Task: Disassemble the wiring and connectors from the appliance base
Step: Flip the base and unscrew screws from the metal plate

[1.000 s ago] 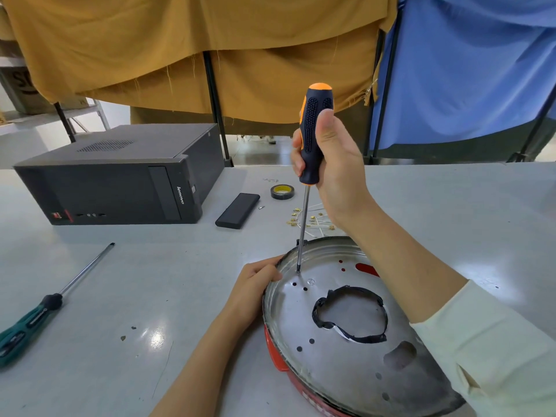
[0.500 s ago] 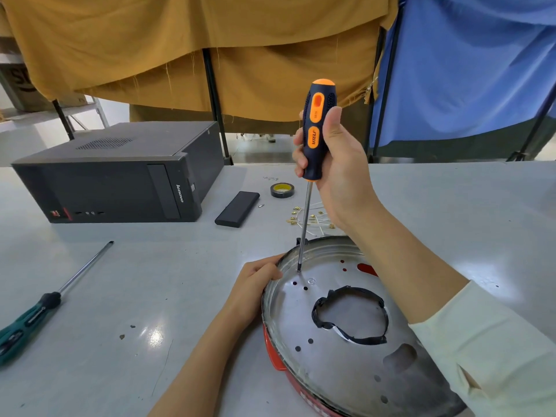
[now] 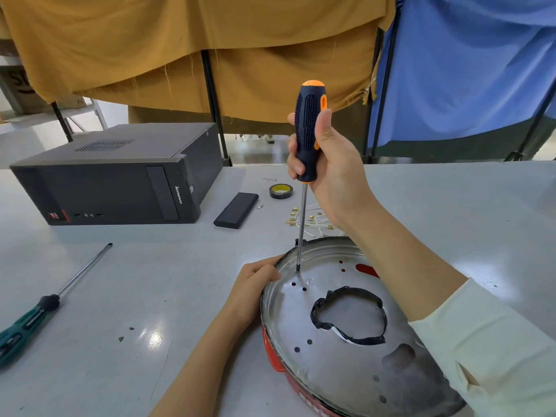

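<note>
Since half a second ago the orange-and-black screwdriver (image 3: 307, 130) has turned in the fingers: the orange panel with lettering that faced the camera then is now round to the side, and the dimpled black grip faces forward. Its tip has stayed on the same spot of the appliance base (image 3: 355, 332), and neither hand has shifted along the table.

The right hand (image 3: 328, 164) is wrapped round the lower part of the handle, thumb lying up along it, fingers curled behind. The screwdriver stands nearly upright, its thin shaft running down from the fist to meet the metal plate near the far left rim, just beside two small holes. So the base lies directly below and toward the person from the gripping hand, with the shaft bridging the gap between them.

The left hand (image 3: 255, 284) clasps the left rim of the base, fingers curled over the edge. The base is a round silvery plate over a red body, lying at the near right of the grey table (image 3: 150, 281), with a black-taped ring (image 3: 349, 316) at its middle opening.

Beyond the base lie loose white wires with brass connectors (image 3: 304, 219). A green-handled screwdriver (image 3: 39, 308) lies well apart at the left, and a black computer case (image 3: 120, 176), a flat black block (image 3: 236, 210) and a roll of tape (image 3: 280, 191) sit farther back.
</note>
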`<state>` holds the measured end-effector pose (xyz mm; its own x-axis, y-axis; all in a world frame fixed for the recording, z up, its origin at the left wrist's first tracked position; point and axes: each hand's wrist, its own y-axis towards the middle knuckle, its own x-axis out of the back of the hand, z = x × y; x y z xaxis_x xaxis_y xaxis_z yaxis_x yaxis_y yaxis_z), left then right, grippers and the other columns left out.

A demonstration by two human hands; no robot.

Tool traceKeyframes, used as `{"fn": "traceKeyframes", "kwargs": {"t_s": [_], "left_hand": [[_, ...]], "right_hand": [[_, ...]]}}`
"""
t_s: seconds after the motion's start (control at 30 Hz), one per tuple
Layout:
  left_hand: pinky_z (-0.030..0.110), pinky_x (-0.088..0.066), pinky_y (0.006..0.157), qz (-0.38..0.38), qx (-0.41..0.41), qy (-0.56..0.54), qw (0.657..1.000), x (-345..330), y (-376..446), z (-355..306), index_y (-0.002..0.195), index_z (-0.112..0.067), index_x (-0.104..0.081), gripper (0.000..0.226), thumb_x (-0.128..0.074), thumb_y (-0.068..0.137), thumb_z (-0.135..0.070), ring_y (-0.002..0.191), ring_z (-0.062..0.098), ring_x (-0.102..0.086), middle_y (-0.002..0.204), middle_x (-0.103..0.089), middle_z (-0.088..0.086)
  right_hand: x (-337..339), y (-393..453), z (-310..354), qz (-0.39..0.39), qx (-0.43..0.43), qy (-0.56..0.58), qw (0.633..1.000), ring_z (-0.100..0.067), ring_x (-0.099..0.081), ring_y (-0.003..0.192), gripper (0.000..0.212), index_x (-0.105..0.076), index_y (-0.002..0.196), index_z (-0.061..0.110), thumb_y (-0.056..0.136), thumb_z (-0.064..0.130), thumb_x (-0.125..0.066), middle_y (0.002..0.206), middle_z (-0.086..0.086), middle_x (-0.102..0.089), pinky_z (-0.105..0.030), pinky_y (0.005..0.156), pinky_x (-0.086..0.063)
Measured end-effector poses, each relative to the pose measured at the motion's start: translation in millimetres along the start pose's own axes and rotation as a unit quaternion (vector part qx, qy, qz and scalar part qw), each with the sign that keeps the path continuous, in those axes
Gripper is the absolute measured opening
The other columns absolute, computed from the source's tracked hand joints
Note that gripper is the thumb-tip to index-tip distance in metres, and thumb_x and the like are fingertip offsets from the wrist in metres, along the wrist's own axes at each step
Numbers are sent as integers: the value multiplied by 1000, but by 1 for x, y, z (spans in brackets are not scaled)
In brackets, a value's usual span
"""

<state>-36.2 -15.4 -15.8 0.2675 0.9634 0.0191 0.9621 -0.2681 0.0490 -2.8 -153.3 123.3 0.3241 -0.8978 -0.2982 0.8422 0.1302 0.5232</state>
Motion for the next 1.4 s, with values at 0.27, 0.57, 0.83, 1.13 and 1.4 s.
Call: {"fn": "traceKeyframes", "kwargs": {"t_s": [0.27, 0.57, 0.83, 1.13, 1.4], "left_hand": [[37, -40, 77, -3, 3, -6, 1000, -1, -1, -1, 96, -6, -70, 38, -44, 69, -15, 81, 24, -52, 88, -61, 24], [33, -46, 75, -4, 1, 2, 1000, -1, 0, 0, 94, -14, -73, 38, -44, 69, -15, 79, 20, -58, 89, -67, 19], [35, -44, 75, -6, 5, -5, 1000, -1, 1, 1, 94, -10, -72, 38, -45, 68, -15, 78, 22, -57, 87, -65, 18], [32, -42, 72, -10, 6, 0, 1000, -1, 0, 0, 92, -6, -71, 37, -45, 67, -15, 76, 21, -54, 84, -63, 16], [29, -46, 71, 0, 2, -6, 1000, 0, 1, 1, 93, -10, -72, 37, -44, 69, -14, 78, 21, -58, 86, -66, 15]], "right_hand": [[-5, -2, -6, -44, 47, -44, 997, -17, -46, 55, 26, -40, 101, 10, 88, 25, -58, 75, -4, -55, -30, 54, -41], [0, 2, -2, 9, 0, -22, 1000, -14, -40, 55, 31, -49, 104, 11, 95, 39, -39, 74, -1, -48, -27, 57, -35], [1, 0, -6, -33, 41, -57, 997, -18, -48, 65, 22, -47, 104, 13, 89, 28, -54, 76, -3, -53, -29, 60, -43], [-5, 2, -2, 13, 11, -28, 999, -13, -39, 51, 33, -38, 110, 8, 88, 29, -53, 73, -1, -50, -23, 54, -39], [-2, 2, -4, -9, 30, -70, 997, -17, -52, 66, 27, -49, 109, 9, 98, 31, -38, 84, -4, -58, -29, 62, -44]]}}
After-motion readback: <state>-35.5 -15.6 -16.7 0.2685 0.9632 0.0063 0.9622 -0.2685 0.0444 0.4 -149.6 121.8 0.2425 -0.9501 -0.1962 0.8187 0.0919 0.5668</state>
